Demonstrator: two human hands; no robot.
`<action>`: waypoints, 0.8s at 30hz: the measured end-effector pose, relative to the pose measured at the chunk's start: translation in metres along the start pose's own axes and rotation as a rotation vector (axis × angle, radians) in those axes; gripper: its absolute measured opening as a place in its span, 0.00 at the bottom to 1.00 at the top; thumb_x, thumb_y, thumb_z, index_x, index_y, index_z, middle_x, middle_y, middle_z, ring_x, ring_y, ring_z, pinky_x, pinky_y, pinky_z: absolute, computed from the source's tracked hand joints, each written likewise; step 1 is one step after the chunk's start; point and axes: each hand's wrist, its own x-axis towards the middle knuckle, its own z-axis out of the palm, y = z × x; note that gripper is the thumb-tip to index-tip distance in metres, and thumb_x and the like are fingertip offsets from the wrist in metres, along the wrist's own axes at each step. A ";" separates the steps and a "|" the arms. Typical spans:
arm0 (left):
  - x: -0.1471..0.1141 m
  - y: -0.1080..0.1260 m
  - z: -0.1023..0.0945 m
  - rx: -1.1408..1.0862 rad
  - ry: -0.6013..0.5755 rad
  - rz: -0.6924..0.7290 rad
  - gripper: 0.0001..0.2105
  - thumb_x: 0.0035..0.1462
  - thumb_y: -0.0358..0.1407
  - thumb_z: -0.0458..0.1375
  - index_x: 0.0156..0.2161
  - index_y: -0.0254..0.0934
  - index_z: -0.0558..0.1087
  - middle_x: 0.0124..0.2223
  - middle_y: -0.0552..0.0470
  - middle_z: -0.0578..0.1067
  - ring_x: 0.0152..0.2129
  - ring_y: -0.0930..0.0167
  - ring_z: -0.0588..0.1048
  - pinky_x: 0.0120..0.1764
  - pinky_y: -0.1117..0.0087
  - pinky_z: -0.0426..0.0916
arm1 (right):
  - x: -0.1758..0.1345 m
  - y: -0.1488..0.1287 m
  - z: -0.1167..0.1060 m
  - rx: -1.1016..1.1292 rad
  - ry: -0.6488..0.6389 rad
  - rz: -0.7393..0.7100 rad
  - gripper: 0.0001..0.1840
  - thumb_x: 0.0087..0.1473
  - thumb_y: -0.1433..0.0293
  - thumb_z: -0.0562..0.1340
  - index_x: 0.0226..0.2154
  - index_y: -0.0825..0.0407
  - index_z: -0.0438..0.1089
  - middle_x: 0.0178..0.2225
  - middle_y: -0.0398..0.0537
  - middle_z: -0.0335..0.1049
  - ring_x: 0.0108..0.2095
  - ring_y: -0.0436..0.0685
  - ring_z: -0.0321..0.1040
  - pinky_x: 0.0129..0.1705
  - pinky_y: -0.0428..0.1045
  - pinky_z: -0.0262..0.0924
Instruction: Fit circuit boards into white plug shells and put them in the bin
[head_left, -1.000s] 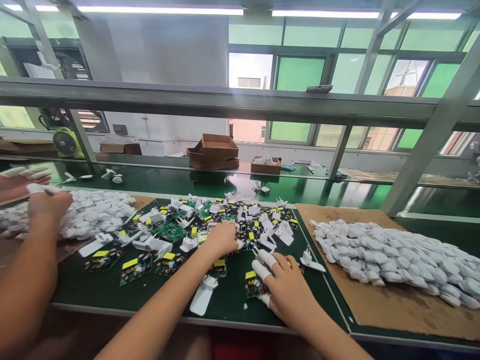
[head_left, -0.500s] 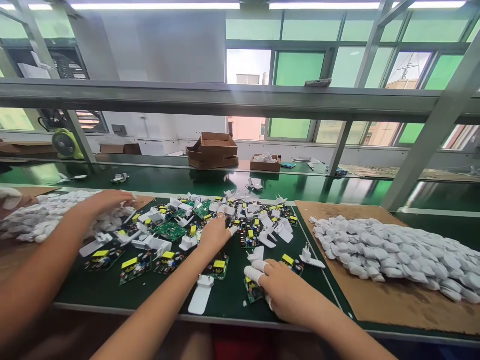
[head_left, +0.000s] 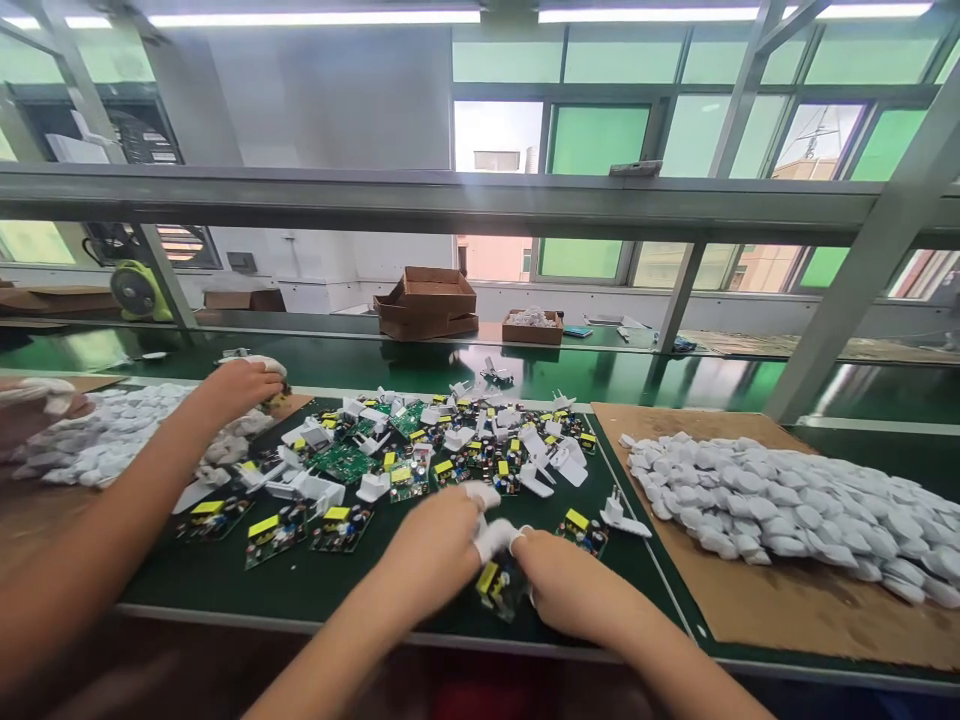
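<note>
My left hand (head_left: 435, 545), with white finger covers, has its fingers closed up against my right hand; whatever lies between its fingertips is hidden. My right hand (head_left: 574, 585) also wears white finger covers and grips a small circuit board (head_left: 496, 588) with a yellow block on it, tilted and slightly blurred above the table's front edge. Behind it lies another circuit board (head_left: 581, 530). A white plug piece (head_left: 624, 515) with two pins rests to the right. Past my left hand is a heap of boards and white plug housings (head_left: 457, 438).
A co-worker's arm reaches in from the left, its hand (head_left: 244, 385) raised over the belt side. White parts are piled on cardboard (head_left: 750, 600) at right, and another white pile (head_left: 97, 440) lies at left. Brown boxes (head_left: 427, 300) stand behind the green belt (head_left: 615, 370).
My left hand has come back from the heap towards me and met my right hand. The board by my right hand is now tilted up. The co-worker's hand has lifted something small.
</note>
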 end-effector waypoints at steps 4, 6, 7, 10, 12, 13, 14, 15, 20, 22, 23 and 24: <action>-0.026 0.029 0.029 -0.046 -0.161 -0.012 0.17 0.50 0.36 0.45 0.42 0.30 0.67 0.44 0.38 0.68 0.52 0.61 0.53 0.51 0.53 0.46 | 0.004 -0.004 0.000 -0.088 0.013 0.129 0.15 0.44 0.83 0.49 0.32 0.59 0.67 0.34 0.57 0.66 0.36 0.62 0.63 0.35 0.54 0.56; -0.025 0.036 0.040 -0.032 -0.129 -0.047 0.17 0.50 0.33 0.44 0.43 0.29 0.67 0.45 0.35 0.68 0.53 0.62 0.49 0.51 0.48 0.40 | 0.007 -0.007 0.000 -0.127 0.034 0.209 0.16 0.47 0.83 0.47 0.32 0.60 0.68 0.34 0.59 0.66 0.37 0.64 0.62 0.36 0.57 0.54; -0.023 0.037 0.043 -0.032 -0.109 -0.040 0.17 0.50 0.32 0.43 0.43 0.30 0.67 0.44 0.35 0.68 0.53 0.62 0.49 0.50 0.46 0.38 | 0.009 -0.008 0.000 -0.142 0.041 0.237 0.16 0.48 0.83 0.47 0.32 0.60 0.68 0.34 0.59 0.66 0.37 0.65 0.61 0.36 0.57 0.54; -0.014 0.036 0.044 -0.013 -0.075 0.024 0.17 0.47 0.29 0.45 0.42 0.31 0.68 0.43 0.35 0.69 0.53 0.61 0.50 0.49 0.43 0.36 | 0.014 -0.006 -0.003 -0.188 0.040 0.289 0.15 0.48 0.82 0.48 0.32 0.61 0.68 0.33 0.61 0.67 0.37 0.65 0.61 0.35 0.57 0.53; -0.010 0.032 0.043 0.010 -0.068 0.075 0.16 0.45 0.28 0.47 0.41 0.32 0.68 0.43 0.36 0.69 0.52 0.61 0.52 0.49 0.43 0.36 | 0.019 0.000 -0.006 -0.216 0.019 0.268 0.12 0.47 0.80 0.52 0.33 0.62 0.68 0.33 0.62 0.67 0.36 0.65 0.62 0.35 0.57 0.52; -0.008 0.030 0.042 0.019 -0.063 0.101 0.16 0.44 0.27 0.48 0.40 0.32 0.68 0.43 0.37 0.69 0.52 0.61 0.53 0.49 0.43 0.37 | 0.022 0.005 -0.007 -0.226 0.007 0.228 0.10 0.47 0.79 0.53 0.33 0.61 0.68 0.32 0.61 0.68 0.35 0.64 0.63 0.35 0.56 0.52; -0.007 0.027 0.042 0.027 -0.053 0.127 0.16 0.43 0.26 0.48 0.40 0.32 0.69 0.43 0.38 0.69 0.51 0.61 0.55 0.49 0.43 0.39 | 0.025 0.009 -0.008 -0.234 -0.004 0.173 0.09 0.46 0.78 0.55 0.32 0.60 0.69 0.32 0.59 0.69 0.34 0.63 0.64 0.35 0.55 0.52; -0.006 0.023 0.042 0.036 -0.039 0.154 0.16 0.43 0.26 0.48 0.39 0.33 0.69 0.42 0.39 0.69 0.49 0.61 0.58 0.48 0.43 0.41 | 0.027 0.014 -0.008 -0.239 -0.010 0.108 0.09 0.46 0.78 0.55 0.31 0.59 0.69 0.31 0.57 0.69 0.34 0.61 0.64 0.35 0.53 0.52; 0.000 0.006 0.038 -0.002 0.081 0.236 0.13 0.50 0.32 0.46 0.40 0.39 0.67 0.42 0.46 0.69 0.43 0.64 0.63 0.48 0.43 0.43 | 0.029 0.039 -0.009 -0.254 0.059 -0.047 0.11 0.49 0.78 0.51 0.31 0.55 0.67 0.31 0.50 0.69 0.35 0.57 0.63 0.37 0.51 0.51; 0.000 0.004 0.035 -0.035 0.100 0.210 0.14 0.53 0.34 0.44 0.44 0.42 0.64 0.46 0.47 0.67 0.46 0.65 0.61 0.49 0.45 0.42 | 0.021 0.047 -0.013 -0.253 0.116 0.020 0.11 0.48 0.78 0.52 0.33 0.55 0.66 0.33 0.51 0.68 0.37 0.59 0.62 0.38 0.52 0.52; 0.000 0.004 0.035 -0.020 0.087 0.177 0.15 0.52 0.32 0.44 0.46 0.41 0.63 0.48 0.47 0.66 0.47 0.65 0.60 0.49 0.45 0.42 | 0.014 0.050 -0.015 -0.250 0.144 0.075 0.11 0.47 0.77 0.52 0.34 0.56 0.66 0.33 0.53 0.68 0.38 0.60 0.61 0.38 0.53 0.52; 0.000 0.005 0.035 0.011 0.064 0.136 0.17 0.51 0.30 0.44 0.46 0.40 0.63 0.49 0.46 0.65 0.48 0.64 0.59 0.49 0.44 0.42 | 0.007 0.053 -0.017 -0.244 0.169 0.141 0.11 0.47 0.76 0.53 0.34 0.57 0.66 0.34 0.54 0.67 0.38 0.61 0.61 0.38 0.54 0.53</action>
